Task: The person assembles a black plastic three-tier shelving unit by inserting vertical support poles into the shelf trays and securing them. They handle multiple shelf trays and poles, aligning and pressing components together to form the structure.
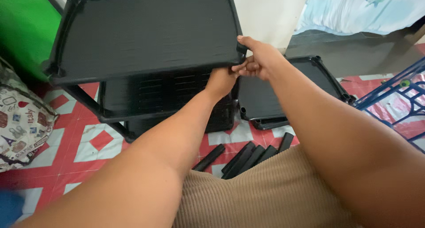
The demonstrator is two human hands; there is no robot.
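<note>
Hands meet at the front right corner of the black shelf rack [146, 37]. Right hand [259, 59] pinches the top tray's edge, thumb on top. Left hand [220, 81] reaches just under that corner; its grip is hidden. Black tubes [248, 157] lie on the floor below the rack, and a spare black tray [287, 90] sits right of it.

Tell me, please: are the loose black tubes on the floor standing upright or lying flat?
Lying flat. The black tubes rest on their sides on the tiled floor, beside the black rack.
</note>
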